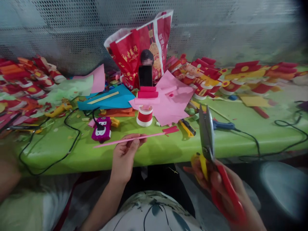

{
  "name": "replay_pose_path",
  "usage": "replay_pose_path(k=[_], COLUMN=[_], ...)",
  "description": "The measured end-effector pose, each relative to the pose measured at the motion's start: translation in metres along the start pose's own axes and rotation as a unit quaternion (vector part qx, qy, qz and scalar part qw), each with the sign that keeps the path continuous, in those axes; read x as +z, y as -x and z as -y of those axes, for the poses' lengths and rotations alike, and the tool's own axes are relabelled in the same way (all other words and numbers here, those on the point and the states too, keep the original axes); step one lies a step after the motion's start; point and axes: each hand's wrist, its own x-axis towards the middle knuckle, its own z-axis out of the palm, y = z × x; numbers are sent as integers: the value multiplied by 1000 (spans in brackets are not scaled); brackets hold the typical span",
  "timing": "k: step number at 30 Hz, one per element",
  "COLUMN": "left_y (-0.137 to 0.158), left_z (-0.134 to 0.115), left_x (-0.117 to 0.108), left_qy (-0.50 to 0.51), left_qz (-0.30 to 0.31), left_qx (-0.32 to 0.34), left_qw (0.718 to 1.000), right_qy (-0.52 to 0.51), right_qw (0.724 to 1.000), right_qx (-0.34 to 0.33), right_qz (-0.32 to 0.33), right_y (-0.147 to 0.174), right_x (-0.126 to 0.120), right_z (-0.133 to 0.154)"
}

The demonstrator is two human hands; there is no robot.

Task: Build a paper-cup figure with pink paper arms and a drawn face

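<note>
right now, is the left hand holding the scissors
No, the scissors are in the right hand, while the left hand holds a thin pink strip.

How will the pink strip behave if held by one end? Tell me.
The pink strip is probably very light, being thin and narrow. It seems to have some stiffness: pinched in the left hand, both ends reach out nearly straight. Held by one end, its long, slender shape may let it sag.
</note>
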Motion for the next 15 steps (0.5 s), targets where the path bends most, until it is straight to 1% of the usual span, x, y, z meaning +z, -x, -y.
replay_pose_path(k=[3, 7, 9, 11, 12, 15], left_y=[-1, -2, -2, -2, -2, -1], left_z=[1, 1, 1, 1, 1, 3], left_x=[5, 9, 10, 12, 13, 18], left_qy=[21, 37, 40, 43, 43, 32], left_qz=[1, -4, -7, -9, -9, 1], left_qx=[-11, -23, -27, -29, -31, -51], left_qw=[1000, 999, 999, 999, 999, 998], right_qy=[16, 76, 83, 61, 48, 64], right_qw=[996, 989, 987, 990, 993, 997], right_qx=[9, 2, -4, -8, -12, -41], right_qz=[82, 125, 140, 129, 107, -1], right_y=[2, 4, 8, 10, 11, 3], right_x=[-3, -3, -2, 2, 4, 15], right_z=[-14, -20, -21, -21, -20, -10])
